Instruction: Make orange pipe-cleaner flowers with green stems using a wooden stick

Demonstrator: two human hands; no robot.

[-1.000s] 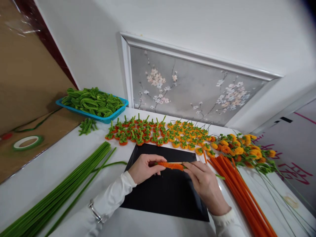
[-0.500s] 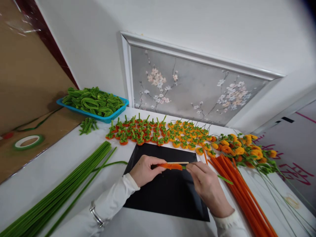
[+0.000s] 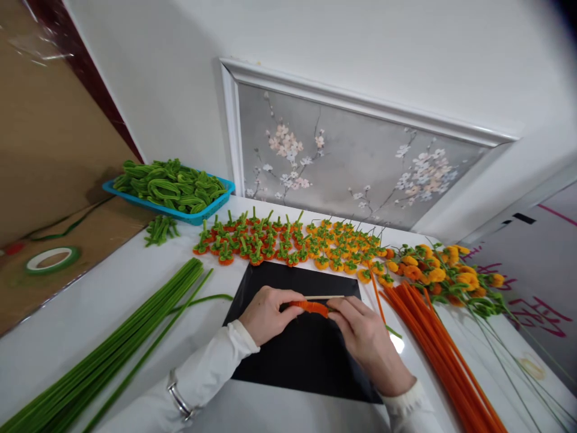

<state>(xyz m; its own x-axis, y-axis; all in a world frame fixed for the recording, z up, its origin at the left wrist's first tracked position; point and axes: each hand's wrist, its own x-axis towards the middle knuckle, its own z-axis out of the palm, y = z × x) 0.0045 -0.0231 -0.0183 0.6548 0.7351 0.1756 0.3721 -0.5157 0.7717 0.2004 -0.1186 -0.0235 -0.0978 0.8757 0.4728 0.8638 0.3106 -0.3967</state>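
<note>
Above the black mat [image 3: 297, 367], my left hand [image 3: 265, 316] pinches the left end of a short orange pipe-cleaner coil [image 3: 312, 308]. The fingers of my right hand [image 3: 367, 337] are closed at the coil's right end, and the coil bows slightly between the hands. A green pipe-cleaner end [image 3: 393, 331] sticks out past my right hand; its other part is hidden by the fingers. Just behind the coil a thin pale wooden stick [image 3: 324, 297] spans from hand to hand. I cannot tell which hand carries the stick.
Green pipe cleaners [image 3: 135, 334] lie left, orange ones [image 3: 444, 355] right. Along the back stand rows of small orange and yellow pieces [image 3: 293, 240] with green tops. A blue basket [image 3: 202, 218] holds green loops. Finished-looking flowers [image 3: 437, 273] and green tape [image 3: 53, 260] lie at the sides.
My right hand has moved left, closer to my left hand. The coil now bows, and the green bit between it and my right fingers is covered. The protruding green end shifted left too.
</note>
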